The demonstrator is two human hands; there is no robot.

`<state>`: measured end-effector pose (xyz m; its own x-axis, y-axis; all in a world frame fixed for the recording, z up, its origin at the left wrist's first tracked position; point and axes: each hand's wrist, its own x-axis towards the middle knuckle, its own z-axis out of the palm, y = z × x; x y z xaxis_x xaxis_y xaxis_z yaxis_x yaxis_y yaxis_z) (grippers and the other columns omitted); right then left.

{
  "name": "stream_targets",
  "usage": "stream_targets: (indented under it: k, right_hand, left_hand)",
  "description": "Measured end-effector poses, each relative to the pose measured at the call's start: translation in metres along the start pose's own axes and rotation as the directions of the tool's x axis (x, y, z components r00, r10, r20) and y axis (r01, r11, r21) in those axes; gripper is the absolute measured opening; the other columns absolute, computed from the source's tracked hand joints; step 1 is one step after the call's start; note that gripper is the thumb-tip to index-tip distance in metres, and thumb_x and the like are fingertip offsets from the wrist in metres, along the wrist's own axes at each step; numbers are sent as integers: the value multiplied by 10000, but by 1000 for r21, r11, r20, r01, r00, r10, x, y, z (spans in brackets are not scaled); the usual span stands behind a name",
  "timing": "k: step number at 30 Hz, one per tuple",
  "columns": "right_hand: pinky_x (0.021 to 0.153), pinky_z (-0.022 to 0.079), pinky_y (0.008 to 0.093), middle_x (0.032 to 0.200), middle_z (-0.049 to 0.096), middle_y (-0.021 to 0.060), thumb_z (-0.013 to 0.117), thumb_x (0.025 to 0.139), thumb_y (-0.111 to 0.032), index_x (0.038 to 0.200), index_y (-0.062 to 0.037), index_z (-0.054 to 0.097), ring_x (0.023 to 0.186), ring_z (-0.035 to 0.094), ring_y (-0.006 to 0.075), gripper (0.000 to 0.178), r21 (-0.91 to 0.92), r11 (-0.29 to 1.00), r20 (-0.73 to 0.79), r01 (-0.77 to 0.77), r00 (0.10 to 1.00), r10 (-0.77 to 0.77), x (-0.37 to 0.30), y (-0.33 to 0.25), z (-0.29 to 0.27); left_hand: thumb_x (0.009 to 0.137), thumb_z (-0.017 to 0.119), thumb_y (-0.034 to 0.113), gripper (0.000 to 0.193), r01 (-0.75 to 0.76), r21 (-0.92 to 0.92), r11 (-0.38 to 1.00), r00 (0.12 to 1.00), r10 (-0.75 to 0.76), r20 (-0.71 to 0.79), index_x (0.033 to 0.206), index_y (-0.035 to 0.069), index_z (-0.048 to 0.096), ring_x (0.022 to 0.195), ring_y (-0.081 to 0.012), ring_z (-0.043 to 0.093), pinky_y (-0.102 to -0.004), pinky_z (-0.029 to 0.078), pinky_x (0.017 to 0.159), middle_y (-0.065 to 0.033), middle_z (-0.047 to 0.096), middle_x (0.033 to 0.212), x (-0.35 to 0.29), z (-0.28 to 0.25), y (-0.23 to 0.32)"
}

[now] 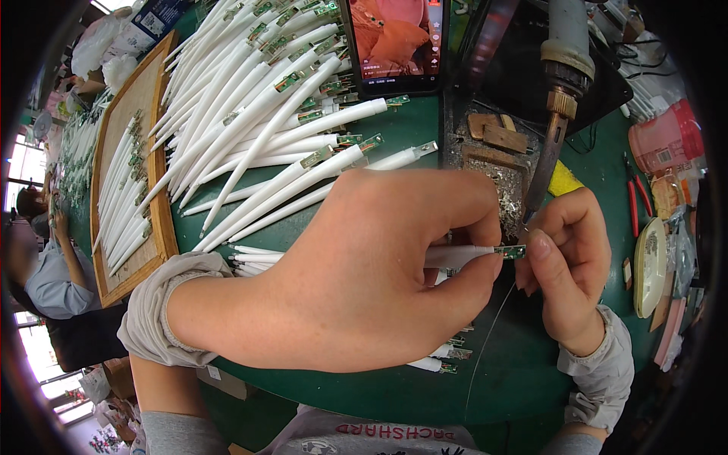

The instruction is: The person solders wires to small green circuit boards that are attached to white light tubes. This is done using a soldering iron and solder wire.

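Note:
My left hand (364,265) is closed in a pinch around a white tapered stick (459,256), whose small green circuit board (512,252) sticks out past my fingertips. Opposite it, my right hand (572,265) is closed, thumb and fingers pressed together beside the board's end. A thin wire (491,326) trails down from those right fingers over the table; its held end is hidden. Just above the fingertips is the tip of a soldering iron (540,171) that points downward, held by neither hand. More white sticks (258,129) with green boards lie in a heap at left.
A wood-framed tray (168,220) with more sticks stands left. A phone (394,45) is at the back. Beneath the iron sit a dark tray (474,161) of metal bits and a yellow sponge (563,180). Red-handled pliers (633,201) lie right. Another person (61,277) sits far left.

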<state>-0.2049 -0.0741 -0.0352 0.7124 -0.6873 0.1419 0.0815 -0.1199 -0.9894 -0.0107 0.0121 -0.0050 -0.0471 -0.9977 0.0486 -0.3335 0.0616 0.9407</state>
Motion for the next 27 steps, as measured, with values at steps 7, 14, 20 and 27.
stream_targets:
  k: [7, 14, 20, 27]
  right_hand:
    - [505, 368, 179, 725, 506, 26, 534, 910, -35, 929, 15, 429, 566, 478, 45, 118, -94, 996, 11, 3, 1000, -2, 1, 5, -1]
    - [496, 356, 179, 716, 511, 22, 548, 906, -41, 923, 15, 439, 565, 475, 38, 123, -125, 992, 22, 12, 1000, -9, 2, 5, -1]
    - [494, 349, 177, 691, 512, 12, 560, 901, -45, 917, 6, 449, 556, 474, 34, 123, -142, 989, 36, 32, 999, -27, 0, 12, -3]
    - [493, 347, 175, 684, 515, 10, 560, 899, -41, 913, 3, 453, 551, 479, 33, 116, -149, 988, 29, 29, 999, -25, 0, 12, -2]
  left_hand:
    - [773, 657, -18, 74, -33, 24, 999, 999, 33, -12, 840, -19, 625, 606, -45, 532, -197, 415, 513, -32, 594, 742, -2, 2, -1]
    - [768, 658, -8, 75, -33, 47, 998, 999, 32, 30, 828, -11, 614, 599, -80, 561, -226, 428, 499, -52, 595, 728, -4, 2, 3]
    - [700, 684, 19, 169, -278, 311, 909, 960, 256, 111, 835, 34, 583, 689, -266, 538, -344, 442, 603, -92, 537, 762, -20, 22, -13]
    - [698, 711, 101, 249, -223, 631, 743, 965, 260, 34, 891, 46, 563, 746, -295, 488, -373, 421, 663, -103, 480, 828, -8, 4, -14]
